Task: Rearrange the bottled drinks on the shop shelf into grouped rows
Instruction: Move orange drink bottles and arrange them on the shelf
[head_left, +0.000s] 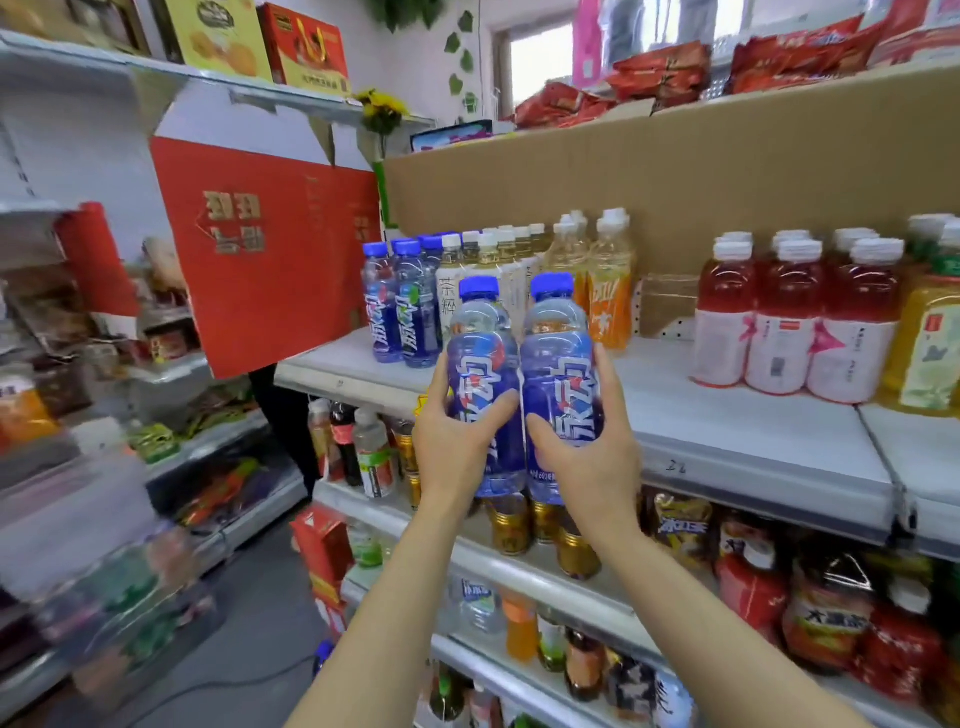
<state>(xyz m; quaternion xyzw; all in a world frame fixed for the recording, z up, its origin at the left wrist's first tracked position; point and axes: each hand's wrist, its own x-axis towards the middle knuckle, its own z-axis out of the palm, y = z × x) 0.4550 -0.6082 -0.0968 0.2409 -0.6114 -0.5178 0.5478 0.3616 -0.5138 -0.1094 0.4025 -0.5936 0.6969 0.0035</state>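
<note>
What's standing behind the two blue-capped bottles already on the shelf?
Behind the two blue bottles on the shelf, more blue caps show, so further bottles of that kind stand there. Their bodies are covered, so their number is unclear. A cardboard sheet backs the shelf.

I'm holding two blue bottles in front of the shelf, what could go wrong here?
1. The left hand and right hand each grip a blue bottle low down; one might tip or slip.
2. The blue row stands tight beside the tea bottles; setting these in could knock neighbours over.
</note>
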